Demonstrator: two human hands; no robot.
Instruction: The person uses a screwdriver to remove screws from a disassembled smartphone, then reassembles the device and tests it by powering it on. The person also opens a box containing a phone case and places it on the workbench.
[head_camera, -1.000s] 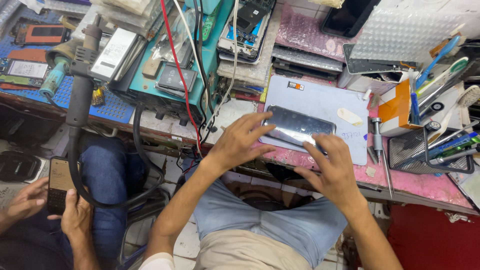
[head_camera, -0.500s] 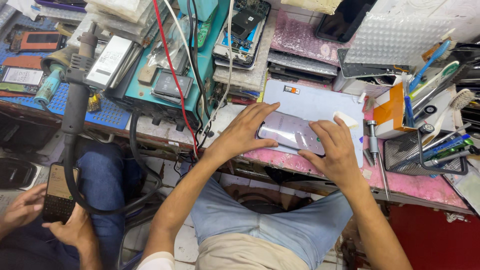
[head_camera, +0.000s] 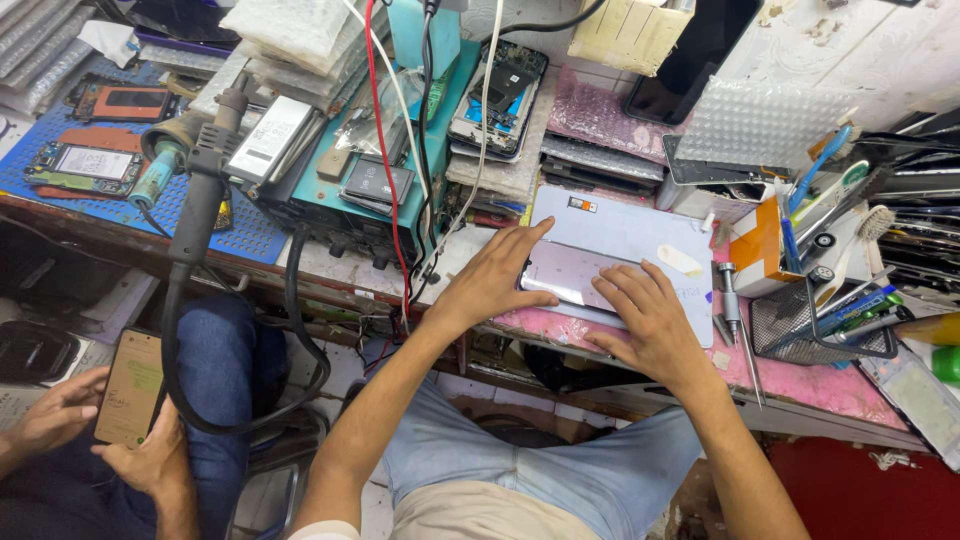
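Fingers (head_camera: 520, 245) of the left hand (head_camera: 490, 285) are spread flat and the right hand (head_camera: 650, 320) is pressed open on a pale phone panel (head_camera: 565, 275), gripping nothing. The panel is laid on a grey mat (head_camera: 640, 235) on the counter (head_camera: 800, 385); pressing seems underway, with a screwdriver (head_camera: 735, 325) left untouched beside it

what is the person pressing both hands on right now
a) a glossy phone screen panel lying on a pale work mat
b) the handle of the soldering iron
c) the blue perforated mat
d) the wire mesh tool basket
a: the left hand and right hand both lie flat on the glossy phone screen panel, which rests on the pale work mat; the other items lie apart from the hands.
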